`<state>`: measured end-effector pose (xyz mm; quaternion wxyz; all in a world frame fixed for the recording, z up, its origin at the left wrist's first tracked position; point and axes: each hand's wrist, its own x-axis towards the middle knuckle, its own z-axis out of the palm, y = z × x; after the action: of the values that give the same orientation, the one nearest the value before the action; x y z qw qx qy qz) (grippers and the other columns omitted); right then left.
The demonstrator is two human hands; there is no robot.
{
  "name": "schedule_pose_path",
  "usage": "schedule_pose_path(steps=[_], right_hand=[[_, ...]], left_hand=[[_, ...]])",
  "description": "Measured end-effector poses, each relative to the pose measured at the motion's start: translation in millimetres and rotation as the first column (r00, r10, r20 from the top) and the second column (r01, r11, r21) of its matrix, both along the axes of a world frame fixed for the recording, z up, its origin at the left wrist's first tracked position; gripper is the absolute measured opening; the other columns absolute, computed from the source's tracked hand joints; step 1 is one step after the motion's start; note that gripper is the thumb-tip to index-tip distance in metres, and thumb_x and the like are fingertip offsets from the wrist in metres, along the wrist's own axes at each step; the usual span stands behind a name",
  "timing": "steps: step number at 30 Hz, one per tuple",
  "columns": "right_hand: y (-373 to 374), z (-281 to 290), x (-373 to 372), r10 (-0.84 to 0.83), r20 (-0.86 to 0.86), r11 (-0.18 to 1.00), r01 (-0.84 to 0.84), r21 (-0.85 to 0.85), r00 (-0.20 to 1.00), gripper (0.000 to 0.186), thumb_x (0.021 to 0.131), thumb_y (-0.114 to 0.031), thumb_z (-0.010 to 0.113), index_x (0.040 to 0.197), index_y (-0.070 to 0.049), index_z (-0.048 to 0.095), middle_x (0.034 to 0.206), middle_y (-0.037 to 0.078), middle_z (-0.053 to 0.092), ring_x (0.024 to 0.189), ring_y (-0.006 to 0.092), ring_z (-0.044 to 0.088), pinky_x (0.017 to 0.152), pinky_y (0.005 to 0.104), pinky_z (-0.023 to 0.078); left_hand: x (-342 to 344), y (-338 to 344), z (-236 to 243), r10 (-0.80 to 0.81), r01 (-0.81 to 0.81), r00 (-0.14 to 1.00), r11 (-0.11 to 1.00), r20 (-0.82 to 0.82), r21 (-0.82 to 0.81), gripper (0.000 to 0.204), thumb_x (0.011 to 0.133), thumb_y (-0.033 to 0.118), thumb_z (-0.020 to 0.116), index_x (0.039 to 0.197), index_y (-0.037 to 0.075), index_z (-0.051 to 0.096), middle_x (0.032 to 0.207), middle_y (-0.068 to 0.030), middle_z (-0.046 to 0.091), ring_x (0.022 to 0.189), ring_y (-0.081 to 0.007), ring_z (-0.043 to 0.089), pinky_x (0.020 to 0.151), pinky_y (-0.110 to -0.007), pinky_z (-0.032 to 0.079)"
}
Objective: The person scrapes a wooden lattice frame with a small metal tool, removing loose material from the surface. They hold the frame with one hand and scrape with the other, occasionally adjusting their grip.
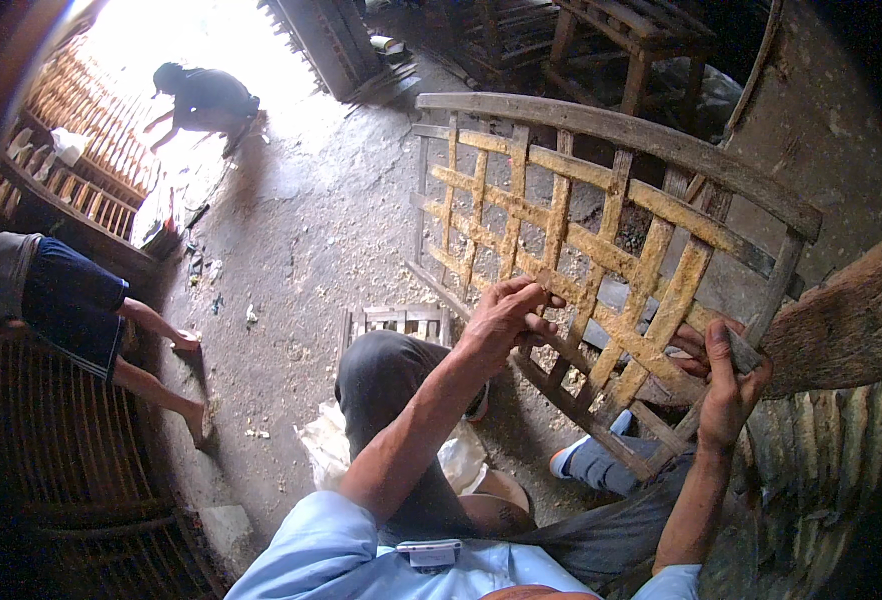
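A large wooden lattice panel (566, 233) stands tilted across my lap and reaches up to the right. Its outer frame is weathered grey, and the crossing slats inside are yellowish and rough. My right hand (726, 385) grips the panel's near right edge, thumb on top and fingers behind the wood. Over the lower middle slats is my left hand (513, 318), its fingers curled and pinched together. Whatever may be in that pinch is too small or hidden to make out.
A smaller slatted panel (396, 322) lies on the debris-strewn floor beside my knee, near white plastic sheeting (326, 445). One person (206, 100) crouches at the bright far left; another (71, 300) bends over slatted furniture at left. A wooden stool (636, 45) stands behind the panel; a thick timber (831, 325) lies right.
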<state>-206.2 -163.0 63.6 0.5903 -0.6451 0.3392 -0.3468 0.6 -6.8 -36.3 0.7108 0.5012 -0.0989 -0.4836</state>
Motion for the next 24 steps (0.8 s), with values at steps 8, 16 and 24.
schedule_pose_path(steps=[8, 16, 24], right_hand=[[-4, -5, -3, -0.125, 0.015, 0.992, 0.126, -0.016, 0.992, 0.037, 0.095, -0.027, 0.061, 0.116, 0.002, 0.051, 0.091, 0.019, 0.069, 0.076, 0.0243, 0.071, 0.061, 0.0323, 0.058], [-5, -1, -3, -0.073, -0.026, 0.997, 0.074, 0.037, 0.997, 0.054, 0.093, -0.032, 0.065, 0.127, 0.0, 0.038, 0.096, 0.022, 0.068, 0.08, 0.0245, 0.07, 0.065, 0.0319, 0.058], [-6, -3, -7, -0.097, -0.026, 0.994, 0.098, 0.051, 0.995, 0.065, 0.091, -0.037, 0.066, 0.133, 0.0, 0.034, 0.101, 0.026, 0.067, 0.086, 0.0265, 0.07, 0.07, 0.0351, 0.058]], left_hand=[[-3, 6, 23, -0.064, 0.065, 0.995, 0.998, 0.072, -0.017, 0.027, 0.097, 0.023, 0.055, 0.113, 0.001, 0.06, 0.091, -0.0026, 0.063, 0.071, -0.0123, 0.068, 0.056, -0.025, 0.056], [-5, 4, 12, 0.015, -0.016, 1.0, 0.999, 0.026, 0.042, 0.035, 0.098, 0.029, 0.056, 0.122, 0.004, 0.055, 0.089, -0.0013, 0.058, 0.069, -0.0116, 0.066, 0.055, -0.023, 0.05], [-5, 8, 20, -0.008, 0.009, 0.999, 1.0, 0.049, -0.02, 0.036, 0.099, 0.025, 0.055, 0.127, 0.004, 0.05, 0.086, -0.0005, 0.057, 0.072, -0.0133, 0.069, 0.052, -0.025, 0.055]])
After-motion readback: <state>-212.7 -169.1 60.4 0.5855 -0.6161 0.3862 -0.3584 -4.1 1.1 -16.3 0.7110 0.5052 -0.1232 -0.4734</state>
